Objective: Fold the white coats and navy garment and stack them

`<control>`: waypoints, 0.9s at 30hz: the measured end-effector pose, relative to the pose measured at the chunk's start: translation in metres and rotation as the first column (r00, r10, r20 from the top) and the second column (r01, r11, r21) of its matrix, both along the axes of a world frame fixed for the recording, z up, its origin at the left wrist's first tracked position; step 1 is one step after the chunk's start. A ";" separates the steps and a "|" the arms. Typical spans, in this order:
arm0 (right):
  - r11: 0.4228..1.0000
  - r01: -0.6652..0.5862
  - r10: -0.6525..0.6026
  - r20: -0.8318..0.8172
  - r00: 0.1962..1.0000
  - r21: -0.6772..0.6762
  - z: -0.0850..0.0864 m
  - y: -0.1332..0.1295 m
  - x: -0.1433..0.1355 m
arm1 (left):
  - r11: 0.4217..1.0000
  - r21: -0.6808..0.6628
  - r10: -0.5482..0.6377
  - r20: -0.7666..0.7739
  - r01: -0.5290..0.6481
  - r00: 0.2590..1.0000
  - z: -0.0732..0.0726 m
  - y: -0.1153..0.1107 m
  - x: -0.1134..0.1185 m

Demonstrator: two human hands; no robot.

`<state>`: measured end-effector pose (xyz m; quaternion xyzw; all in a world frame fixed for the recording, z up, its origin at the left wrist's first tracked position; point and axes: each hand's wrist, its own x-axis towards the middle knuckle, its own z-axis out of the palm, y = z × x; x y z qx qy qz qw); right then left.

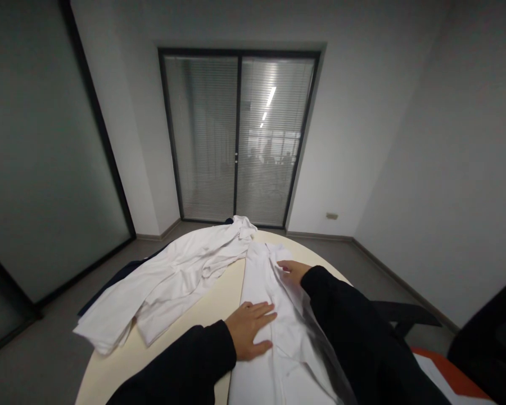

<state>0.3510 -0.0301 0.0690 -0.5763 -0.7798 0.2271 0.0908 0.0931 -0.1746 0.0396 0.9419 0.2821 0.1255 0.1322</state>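
Observation:
A white shirt (257, 281) lies lengthwise on a round cream table (219, 301), partly folded, with creases along its right side. My left hand (251, 332) rests flat on its middle part, fingers spread. Farther up, at the shirt's right edge, my right hand (294, 271) has its fingers bent together on the cloth, pinching it; the fingertips are partly hidden. Cloth hangs in loose folds below my right forearm. To the left, a second white garment (172, 275) is spread in wrinkles, touched by neither hand.
Dark cloth (118, 279) shows beneath the left garment at the table's edge. At the right stand a black chair (489, 332) and an orange surface (451, 374) with something white on it. A glass door with blinds (206, 140) is beyond the table.

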 end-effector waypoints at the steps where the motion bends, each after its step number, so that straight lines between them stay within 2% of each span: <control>1: 1.000 0.020 -0.019 0.011 1.000 -0.015 0.006 -0.002 0.010 | 1.000 -0.001 -0.008 0.003 0.008 1.000 0.000 0.002 -0.001; 4: 0.994 0.089 -0.086 0.055 0.995 -0.056 0.018 -0.013 0.037 | 0.999 -0.006 -0.036 0.005 0.036 0.999 0.001 0.009 -0.004; 8: 0.972 0.135 -0.121 0.085 0.989 -0.190 0.018 -0.036 0.059 | 0.998 0.004 -0.070 -0.008 0.070 0.998 0.005 0.017 -0.004; 11: 0.953 0.140 -0.130 0.057 0.990 -0.269 0.014 -0.052 0.062 | 0.996 0.015 -0.092 -0.020 0.093 0.996 0.005 0.024 -0.001; 14: 0.947 0.152 -0.151 0.025 0.988 -0.283 0.013 -0.062 0.057 | 0.995 0.027 -0.100 -0.042 0.101 0.994 0.006 0.029 0.000; 17: 0.942 0.167 -0.179 -0.013 0.984 -0.292 0.016 -0.068 0.048 | 0.997 0.027 -0.074 -0.079 0.076 0.994 0.013 0.028 0.000; 20: 0.938 0.170 -0.199 -0.067 0.978 -0.303 0.019 -0.072 0.042 | 0.998 0.039 -0.046 -0.083 0.050 0.995 0.024 0.010 0.006; 22: 0.923 0.169 -0.206 -0.072 0.976 -0.345 0.019 -0.075 0.040 | 0.990 0.053 -0.129 -0.065 0.132 0.990 0.024 -0.011 0.017; 24: 0.904 0.168 -0.200 -0.041 0.979 -0.394 0.019 -0.077 0.040 | 0.961 0.068 -0.264 -0.055 0.267 0.963 0.012 -0.038 0.035; 26: 0.896 0.169 -0.184 0.004 0.983 -0.411 0.018 -0.079 0.041 | 0.928 0.084 -0.358 -0.077 0.363 0.931 -0.010 -0.063 0.059; 27: 0.898 0.171 -0.178 0.020 0.984 -0.406 0.018 -0.079 0.041 | 0.927 0.043 -0.366 -0.104 0.371 0.925 -0.023 -0.075 0.072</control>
